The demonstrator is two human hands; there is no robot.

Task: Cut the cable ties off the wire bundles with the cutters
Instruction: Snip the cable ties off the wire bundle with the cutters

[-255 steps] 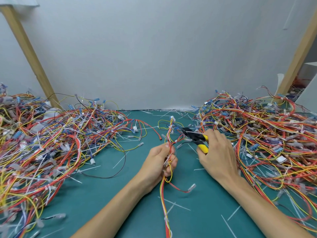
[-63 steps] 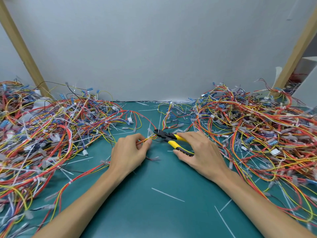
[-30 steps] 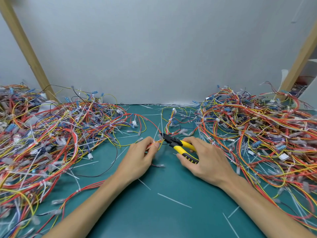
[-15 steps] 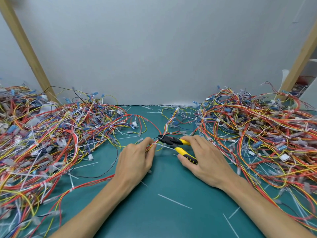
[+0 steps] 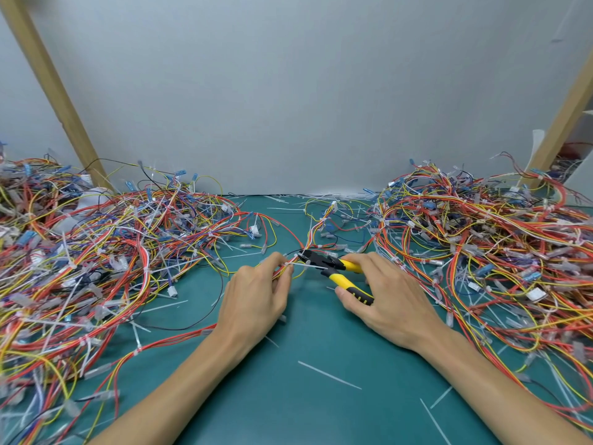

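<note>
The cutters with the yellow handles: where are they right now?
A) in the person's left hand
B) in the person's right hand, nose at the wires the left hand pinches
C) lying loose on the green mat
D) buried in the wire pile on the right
B: the right hand grips the cutters by their yellow handles, and their black nose meets the wire bundle that the left hand pinches.
</note>
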